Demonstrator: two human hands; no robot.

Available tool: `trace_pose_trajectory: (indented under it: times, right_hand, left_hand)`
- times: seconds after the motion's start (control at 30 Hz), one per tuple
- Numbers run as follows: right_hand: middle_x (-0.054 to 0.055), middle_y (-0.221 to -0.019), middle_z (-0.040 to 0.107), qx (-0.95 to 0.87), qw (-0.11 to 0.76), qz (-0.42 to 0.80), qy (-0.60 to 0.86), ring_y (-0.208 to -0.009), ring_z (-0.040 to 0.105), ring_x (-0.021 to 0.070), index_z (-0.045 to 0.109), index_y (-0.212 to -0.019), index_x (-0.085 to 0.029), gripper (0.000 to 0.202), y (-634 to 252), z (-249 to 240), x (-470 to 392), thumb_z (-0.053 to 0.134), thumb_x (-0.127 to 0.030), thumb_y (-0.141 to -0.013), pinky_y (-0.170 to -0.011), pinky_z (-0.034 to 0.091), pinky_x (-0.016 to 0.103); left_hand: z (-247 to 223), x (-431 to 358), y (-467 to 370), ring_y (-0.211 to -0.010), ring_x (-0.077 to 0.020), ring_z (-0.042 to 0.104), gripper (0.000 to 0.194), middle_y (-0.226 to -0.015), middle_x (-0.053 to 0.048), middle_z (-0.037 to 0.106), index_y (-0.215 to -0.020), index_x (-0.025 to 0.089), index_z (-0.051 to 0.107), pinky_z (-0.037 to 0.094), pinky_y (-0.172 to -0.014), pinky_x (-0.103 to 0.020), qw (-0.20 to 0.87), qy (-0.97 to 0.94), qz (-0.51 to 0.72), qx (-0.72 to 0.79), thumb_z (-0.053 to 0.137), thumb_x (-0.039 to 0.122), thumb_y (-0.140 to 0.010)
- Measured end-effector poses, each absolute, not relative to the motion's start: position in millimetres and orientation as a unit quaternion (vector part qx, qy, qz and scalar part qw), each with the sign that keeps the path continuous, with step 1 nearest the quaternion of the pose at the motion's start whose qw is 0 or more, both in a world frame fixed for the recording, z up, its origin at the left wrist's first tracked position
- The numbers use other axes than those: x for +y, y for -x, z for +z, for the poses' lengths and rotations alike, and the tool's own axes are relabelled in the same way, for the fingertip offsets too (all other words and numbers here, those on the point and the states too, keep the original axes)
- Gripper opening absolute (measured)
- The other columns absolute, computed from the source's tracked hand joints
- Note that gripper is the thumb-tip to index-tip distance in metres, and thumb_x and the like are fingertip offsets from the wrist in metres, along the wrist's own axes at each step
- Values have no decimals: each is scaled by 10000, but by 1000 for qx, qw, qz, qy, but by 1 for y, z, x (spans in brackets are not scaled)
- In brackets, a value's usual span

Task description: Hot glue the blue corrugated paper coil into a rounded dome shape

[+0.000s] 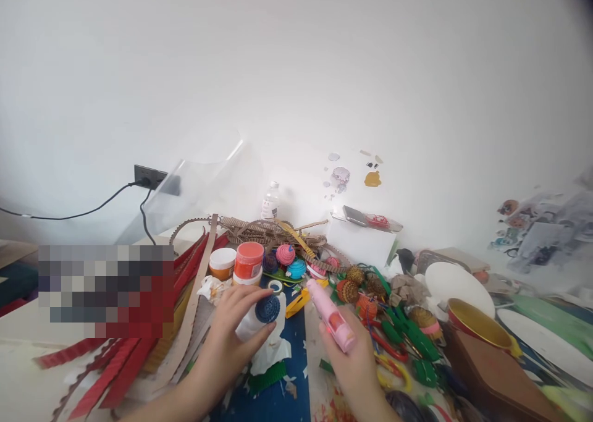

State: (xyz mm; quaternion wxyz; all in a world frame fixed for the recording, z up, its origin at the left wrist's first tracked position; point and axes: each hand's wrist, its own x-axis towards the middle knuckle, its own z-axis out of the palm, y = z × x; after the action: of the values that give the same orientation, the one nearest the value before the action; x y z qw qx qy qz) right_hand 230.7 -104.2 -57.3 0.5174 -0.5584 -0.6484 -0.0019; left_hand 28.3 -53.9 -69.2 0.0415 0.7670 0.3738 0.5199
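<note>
My left hand (228, 330) is curled, index finger and thumb at opposite edges of a round dark blue coil (267, 309) with a ridged spiral face. Something white and smooth (248, 324) shows between that coil and my palm; whether the two are joined is unclear. In my right hand (353, 359), fingers wrap a pink glue gun (330, 316) shaped like a thick pen, with a reddish glow near its middle. Its narrow end points up and away. Between and beyond my hands lie a yellow tool (297, 303) and a small tape roll (275, 286).
Orange-lidded tubs (249, 261) stand behind my left hand, beside pink and turquoise coiled balls (285, 254). Red corrugated strips (121, 372) spread at left. Green scissors (414, 335), a brown box (495, 372) and a gold-coloured dish (482, 323) crowd the right. A white wall rises behind.
</note>
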Motion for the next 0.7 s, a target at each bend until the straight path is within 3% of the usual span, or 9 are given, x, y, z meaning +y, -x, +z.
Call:
trace_pose_trajectory:
  times: [0.33,0.7]
  right_hand:
    - [-27,-592,480,-664,507,-11,550,-507,466,126,509,-701,-189,97,-233,-60,-105,505,-252,-775,-475,394,208]
    - [-3,-617,529,-669,527,-37,523,-498,472,126,536,-703,-184,99,-231,-57,-108,531,-260,-767,-453,390,221]
  left_hand:
    - [-68,-65,-29,-928,-231,605,254,-949,-55,682,-979,232,550,429,-847,-383,-90,-805,497,311,647,296,-753]
    - [-68,-57,-25,-961,-237,617,253,-1032,-63,691,-1038,221,550,395,-887,-406,-163,-802,474,325,598,237,-790]
